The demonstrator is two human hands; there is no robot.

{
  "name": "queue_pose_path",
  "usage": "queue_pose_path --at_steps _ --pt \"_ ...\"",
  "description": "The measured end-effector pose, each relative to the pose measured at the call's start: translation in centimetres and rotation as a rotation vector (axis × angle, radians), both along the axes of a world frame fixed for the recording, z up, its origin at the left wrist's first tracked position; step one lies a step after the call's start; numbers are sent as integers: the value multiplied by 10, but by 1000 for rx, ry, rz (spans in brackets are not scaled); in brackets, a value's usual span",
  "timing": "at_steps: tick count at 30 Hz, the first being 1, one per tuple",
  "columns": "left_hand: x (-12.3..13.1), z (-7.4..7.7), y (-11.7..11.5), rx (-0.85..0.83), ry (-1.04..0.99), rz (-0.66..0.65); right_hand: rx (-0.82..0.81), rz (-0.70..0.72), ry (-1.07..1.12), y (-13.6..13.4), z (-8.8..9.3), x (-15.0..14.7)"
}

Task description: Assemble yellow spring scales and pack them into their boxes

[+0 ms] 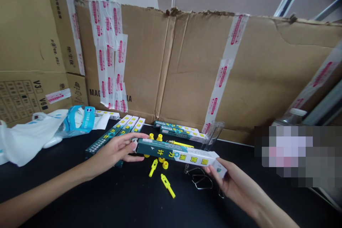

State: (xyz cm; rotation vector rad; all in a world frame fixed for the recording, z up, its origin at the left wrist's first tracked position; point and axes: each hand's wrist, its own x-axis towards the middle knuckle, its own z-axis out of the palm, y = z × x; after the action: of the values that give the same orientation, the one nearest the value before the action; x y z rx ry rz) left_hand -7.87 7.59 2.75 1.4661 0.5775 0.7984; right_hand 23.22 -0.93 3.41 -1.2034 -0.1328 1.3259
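Note:
A long narrow green-and-white box [175, 153] with yellow characters is held level above the dark table. My left hand [124, 149] grips its green end, thumb on the small end flap. Around its white right end are the fingers of my right hand [224, 176]. Beneath and in front of the box lie small yellow caps [165, 165] and two yellow plastic pieces [167, 186]. Behind it rests a yellow rod [181, 144], partly hidden by the box. Bent metal wire pieces [201, 180] lie near my right hand.
Several similar boxes [109, 135] lie at the back left, others [181, 130] at the back centre. Clear tubes [213, 133] stand behind the right end. Left are a white bag [32, 135] and a blue packet [80, 119]. Cardboard walls [197, 67] enclose the back.

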Motion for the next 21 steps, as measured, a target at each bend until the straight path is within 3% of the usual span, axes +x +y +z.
queue_pose_path --at_steps 15,21 --pt "2 -6 0 132 67 103 16 25 -16 -2 0 -3" --pt "4 -1 0 128 112 145 37 28 -62 -1 -4 0"
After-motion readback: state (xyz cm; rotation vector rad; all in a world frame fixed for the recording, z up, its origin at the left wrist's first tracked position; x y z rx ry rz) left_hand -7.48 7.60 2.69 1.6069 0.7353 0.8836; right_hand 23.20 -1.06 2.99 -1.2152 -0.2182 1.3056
